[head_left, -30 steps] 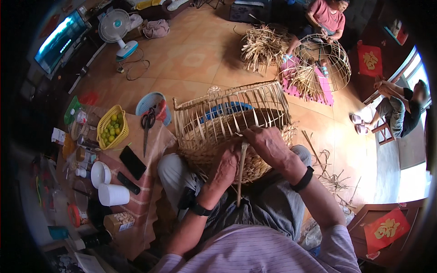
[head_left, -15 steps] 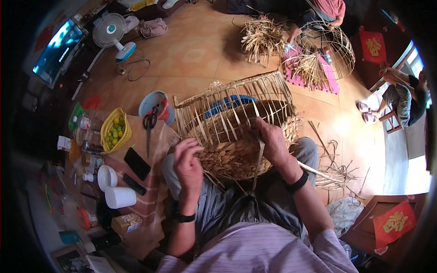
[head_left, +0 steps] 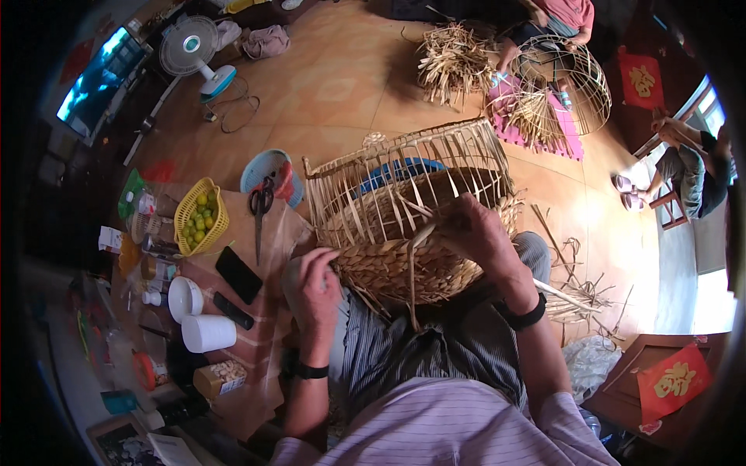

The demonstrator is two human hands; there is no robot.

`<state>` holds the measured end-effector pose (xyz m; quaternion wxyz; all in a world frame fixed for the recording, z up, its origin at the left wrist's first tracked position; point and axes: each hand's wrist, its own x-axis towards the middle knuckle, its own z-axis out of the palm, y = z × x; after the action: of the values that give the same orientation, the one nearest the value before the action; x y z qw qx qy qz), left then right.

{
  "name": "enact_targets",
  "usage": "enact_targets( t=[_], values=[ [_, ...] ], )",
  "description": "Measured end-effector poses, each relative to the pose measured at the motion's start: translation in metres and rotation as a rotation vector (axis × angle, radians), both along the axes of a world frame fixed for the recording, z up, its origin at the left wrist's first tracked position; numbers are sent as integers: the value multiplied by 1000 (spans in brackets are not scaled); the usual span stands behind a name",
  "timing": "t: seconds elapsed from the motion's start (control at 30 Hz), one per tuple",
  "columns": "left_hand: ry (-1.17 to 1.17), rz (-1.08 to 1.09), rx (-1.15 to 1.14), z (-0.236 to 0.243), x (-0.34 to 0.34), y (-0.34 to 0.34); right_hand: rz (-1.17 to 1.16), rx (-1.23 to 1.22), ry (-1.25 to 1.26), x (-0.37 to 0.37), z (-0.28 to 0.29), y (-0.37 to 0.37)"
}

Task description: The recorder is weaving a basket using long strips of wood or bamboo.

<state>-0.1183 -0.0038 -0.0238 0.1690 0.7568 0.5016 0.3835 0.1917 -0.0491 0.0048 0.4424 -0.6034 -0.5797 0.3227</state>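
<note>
A half-woven basket (head_left: 404, 268) rests across my lap. Its lower wall is plaited from tan dried strands, and bare upright stakes (head_left: 451, 155) rise to a far rim. My right hand (head_left: 480, 237) is closed in a pinch at the top of the weave, on a pale dried strand (head_left: 413, 272) whose tail hangs down the front of the plaited wall. At the basket's left end is my left hand (head_left: 317, 283), fingers stretched out with their tips against the wall and no strand in them. The fingertips of my right hand are partly hidden.
Left, a low table (head_left: 268, 311) bears scissors (head_left: 260, 213), a yellow basket of green fruit (head_left: 200, 217), a phone (head_left: 238, 275) and white cups (head_left: 208, 334). Loose strands (head_left: 579, 291) lie on the floor at right. Farther off, another person (head_left: 567, 19) sits by a wire-like basket frame (head_left: 571, 78).
My right hand has shifted slightly right and turned, and the strand's tail now lies farther left. My left hand has moved down, its fingers coming to the basket's left end.
</note>
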Motion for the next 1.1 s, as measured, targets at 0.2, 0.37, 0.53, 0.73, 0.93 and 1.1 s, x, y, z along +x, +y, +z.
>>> enact_targets(
  t=[0.2,0.37,0.53,0.73,0.93,1.1],
  values=[
    [79,-243,64,1,54,-5,-152,-36,201,-3,-13,0],
    [68,-306,32,-11,61,0,-289,-27,561,8,-25,-11],
    [-151,-464,-254,-18,54,22,-400,-75,858,12,-34,-21],
    [-128,-574,-568,-13,47,34,-168,-40,1,11,-6,-18],
    [-3,-424,-247,-14,71,18,-115,137,-415,4,-5,-5],
    [-70,-282,-389,-16,80,18,-338,83,173,0,-26,-1]
  ],
)
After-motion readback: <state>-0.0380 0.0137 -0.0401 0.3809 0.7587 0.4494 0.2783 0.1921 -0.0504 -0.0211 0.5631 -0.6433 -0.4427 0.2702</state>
